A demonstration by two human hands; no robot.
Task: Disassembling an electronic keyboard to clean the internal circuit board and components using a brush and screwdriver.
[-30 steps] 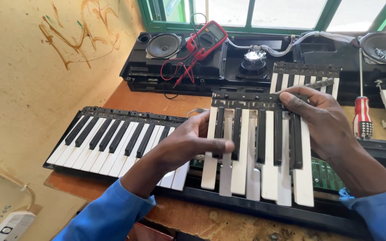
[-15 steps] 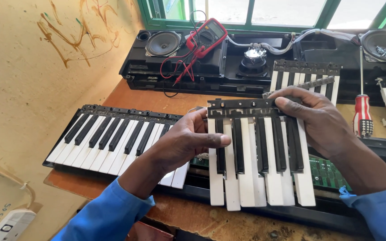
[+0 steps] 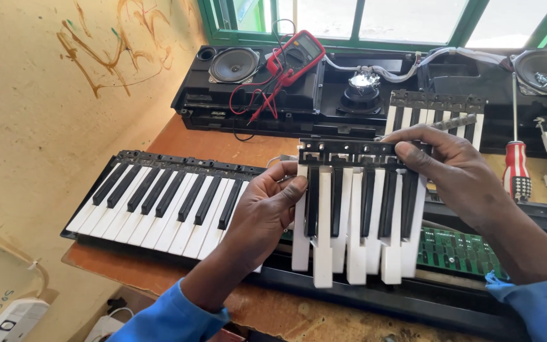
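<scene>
A loose block of black and white piano keys [image 3: 349, 215] is held up over an opened electronic keyboard. My left hand [image 3: 267, 212] grips its left edge, thumb on a black key. My right hand [image 3: 451, 171] clasps its top right corner on the black rail. Below the block, the keyboard base [image 3: 349, 297] shows a bare green circuit board [image 3: 463, 250]. A row of keys still mounted [image 3: 159, 199] lies to the left of my left hand.
The keyboard's black top shell [image 3: 324, 95] with two speakers lies at the back, a red multimeter [image 3: 299, 54] with leads on it. Another key block [image 3: 435, 111] and a red-handled screwdriver [image 3: 517, 168] lie right. A white power strip [image 3: 7, 320] lies bottom left.
The key block has shifted left and been lifted and squared up between both hands. My left hand has moved from beside the block to grip its left edge.
</scene>
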